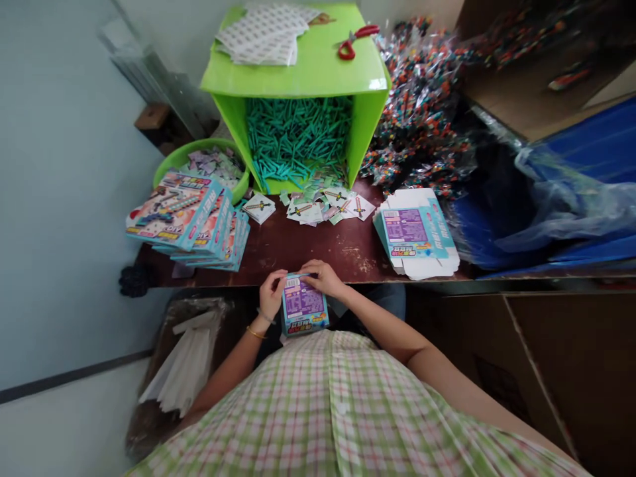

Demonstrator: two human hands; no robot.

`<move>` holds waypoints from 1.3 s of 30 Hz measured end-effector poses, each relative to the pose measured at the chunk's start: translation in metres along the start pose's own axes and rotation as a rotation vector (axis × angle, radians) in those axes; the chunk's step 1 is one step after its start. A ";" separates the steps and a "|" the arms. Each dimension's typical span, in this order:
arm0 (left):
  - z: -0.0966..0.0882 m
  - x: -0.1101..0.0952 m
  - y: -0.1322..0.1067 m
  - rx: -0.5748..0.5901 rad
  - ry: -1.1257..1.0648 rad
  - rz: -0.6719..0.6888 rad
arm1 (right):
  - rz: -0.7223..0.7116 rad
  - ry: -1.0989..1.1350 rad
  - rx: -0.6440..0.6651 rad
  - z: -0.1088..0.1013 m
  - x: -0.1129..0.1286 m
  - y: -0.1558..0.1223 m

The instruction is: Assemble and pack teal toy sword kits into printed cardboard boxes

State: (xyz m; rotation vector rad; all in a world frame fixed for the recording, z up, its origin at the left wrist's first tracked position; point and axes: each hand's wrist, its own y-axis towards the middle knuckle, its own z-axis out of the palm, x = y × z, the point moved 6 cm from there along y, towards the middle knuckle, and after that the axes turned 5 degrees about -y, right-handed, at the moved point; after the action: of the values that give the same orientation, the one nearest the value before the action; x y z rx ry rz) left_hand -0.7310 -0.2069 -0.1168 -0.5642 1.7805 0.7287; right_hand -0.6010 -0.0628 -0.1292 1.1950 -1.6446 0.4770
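You hold one box (305, 303). You have one stack of boxes (171, 207), one of cartons (407, 228), one green bin (318, 74), one tub (242, 183) and one pair of red scissors (346, 51).

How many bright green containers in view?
2: the basin at left, partly behind the stacked cartons; the open-fronted box near centre, holding teal pieces. Others may be hidden.

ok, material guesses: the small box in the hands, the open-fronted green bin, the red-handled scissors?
Small box: probably thin printed card; flat panels, straight folded edges.
Green bin: glossy, light glares off the top's front edge; plastic sheet or film-covered board, can't tell which.
Scissors: handles likely smooth plastic, evenly red; blades greyish, presumably metal.
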 end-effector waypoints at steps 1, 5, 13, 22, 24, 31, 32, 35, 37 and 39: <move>0.000 -0.002 -0.001 -0.010 0.000 0.005 | -0.002 -0.008 0.008 0.000 0.001 0.001; -0.007 -0.014 0.002 -0.075 -0.008 0.017 | 0.182 0.181 -0.162 0.002 -0.004 -0.011; -0.038 -0.075 0.059 -0.315 -0.101 0.207 | 0.115 0.153 -0.251 -0.049 0.054 -0.008; 0.011 -0.026 0.033 -0.095 0.459 0.269 | -0.076 -0.532 -0.015 0.000 0.027 -0.014; 0.026 0.000 0.023 0.085 0.595 0.210 | 0.038 -0.468 -0.139 -0.017 -0.002 -0.020; 0.065 0.008 0.028 0.220 0.767 0.169 | 0.633 0.235 -0.264 -0.064 -0.088 0.008; 0.074 0.005 0.033 0.250 0.777 0.180 | 0.616 0.300 -0.228 -0.054 -0.084 0.013; 0.097 0.000 0.042 0.334 0.793 0.199 | 0.422 0.221 -0.287 -0.036 -0.054 0.018; 0.100 0.000 0.044 0.341 0.780 0.206 | 0.337 0.126 -0.251 -0.032 -0.041 0.020; 0.095 0.002 0.044 0.350 0.739 0.233 | 0.361 0.030 -0.154 -0.042 -0.047 0.024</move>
State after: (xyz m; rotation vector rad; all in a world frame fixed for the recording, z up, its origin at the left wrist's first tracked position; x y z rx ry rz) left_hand -0.6988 -0.1086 -0.1315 -0.4133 2.6263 0.3519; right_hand -0.6015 0.0026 -0.1477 0.7762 -1.8432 0.5774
